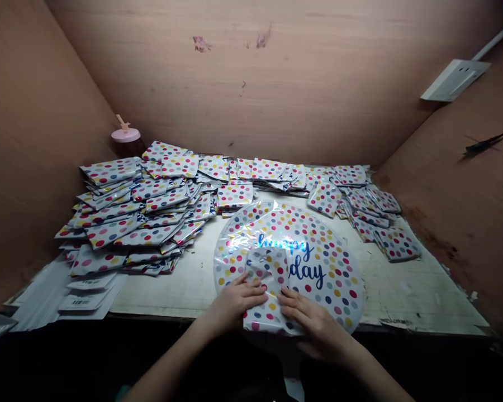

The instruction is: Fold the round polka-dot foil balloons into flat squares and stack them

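A round, flat foil balloon [327,245] with coloured dots and blue lettering, "happy" and "day" readable, lies at the table's front edge. On its near left part rests a narrow folded dotted foil piece [268,273], covering some of the lettering. My left hand [235,301] lies with fingers spread flat on the left side of the folded piece. From the right, my right hand [308,318] presses its outstretched fingers on the piece's right edge and the balloon. A pale strip hangs below the table edge between my forearms.
Folded dotted packets [151,206] are heaped at the left, with more along the back and right [398,244]. White barcode cards [84,298] lie front left. A pink-lidded cup [126,135] stands in the back left corner. Walls enclose the table [427,296]; a socket [455,81] is at right.
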The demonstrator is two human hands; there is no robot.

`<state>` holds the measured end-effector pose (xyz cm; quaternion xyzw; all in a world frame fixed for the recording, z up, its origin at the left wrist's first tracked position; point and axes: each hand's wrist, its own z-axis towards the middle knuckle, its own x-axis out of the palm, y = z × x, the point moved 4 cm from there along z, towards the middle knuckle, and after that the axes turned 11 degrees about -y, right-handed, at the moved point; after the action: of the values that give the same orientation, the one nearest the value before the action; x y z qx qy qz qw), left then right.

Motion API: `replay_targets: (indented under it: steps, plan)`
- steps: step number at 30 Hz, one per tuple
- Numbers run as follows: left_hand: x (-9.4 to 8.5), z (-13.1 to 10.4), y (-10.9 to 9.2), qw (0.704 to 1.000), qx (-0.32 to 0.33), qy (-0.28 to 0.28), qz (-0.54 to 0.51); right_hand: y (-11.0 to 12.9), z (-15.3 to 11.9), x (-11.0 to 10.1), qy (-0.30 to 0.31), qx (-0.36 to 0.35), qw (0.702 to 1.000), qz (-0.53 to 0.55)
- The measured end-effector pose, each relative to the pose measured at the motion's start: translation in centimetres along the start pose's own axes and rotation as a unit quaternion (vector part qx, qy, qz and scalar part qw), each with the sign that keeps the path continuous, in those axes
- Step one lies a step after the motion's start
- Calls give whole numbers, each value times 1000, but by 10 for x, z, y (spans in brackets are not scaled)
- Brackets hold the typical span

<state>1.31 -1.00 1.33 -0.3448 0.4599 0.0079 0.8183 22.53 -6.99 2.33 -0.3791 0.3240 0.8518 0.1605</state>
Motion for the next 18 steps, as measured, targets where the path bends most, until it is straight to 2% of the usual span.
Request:
replay_targets:
  steps: [2,3,5,7,9,10,11,13,14,16,18]
  plan:
    - [10,-13,-2,998,-30,-45,-25,-4,-11,2,30,45,996,72]
    - [13,-15,-2,995,-58,-69,-44,-9,-13,2,14,85,991,103]
    - [16,-14,3,976,-155,-131,-83,-24,-6,1,-51,206,967,140]
    - [14,-10,11,933,-275,-206,-103,-43,7,4,-107,364,915,138]
    - [12,-5,14,891,-361,-264,-82,-56,22,11,-107,485,862,96]
    - [10,-2,13,878,-379,-287,-51,-60,30,14,-94,518,847,69]
    - [8,2,10,873,-377,-309,-4,-63,36,17,-81,535,840,40]
    - [8,14,1,883,-321,-327,102,-67,46,20,-72,538,840,-13]
    - [11,21,-4,897,-276,-312,145,-68,48,21,-76,535,841,-31]
    - [23,35,-9,928,-203,-242,196,-67,48,20,-78,534,840,-49]
    - [35,44,-5,942,-190,-170,217,-62,48,14,-103,536,832,-96]
